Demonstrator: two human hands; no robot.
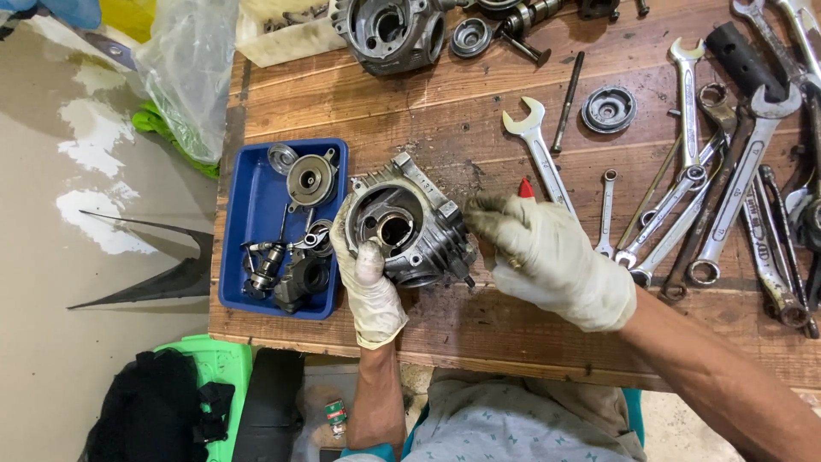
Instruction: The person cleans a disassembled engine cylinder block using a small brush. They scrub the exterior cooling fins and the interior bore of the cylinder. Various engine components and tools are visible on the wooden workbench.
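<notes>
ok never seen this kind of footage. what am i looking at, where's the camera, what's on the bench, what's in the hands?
There is no machine here: a person works with two hands in dirty pale gloves. The one picture comes from a camera on that person's head, looking down at a worn wooden workbench.

The left hand grips a grey finned metal engine cylinder by its near rim, thumb at the bore. The right hand rests at the cylinder's right side and seems to hold a small red-tipped tool; most of it is hidden.

Left of the cylinder sits a blue plastic tray with small metal engine parts. To the right lie many steel spanners. At the far edge is a grey cast engine casing.
</notes>
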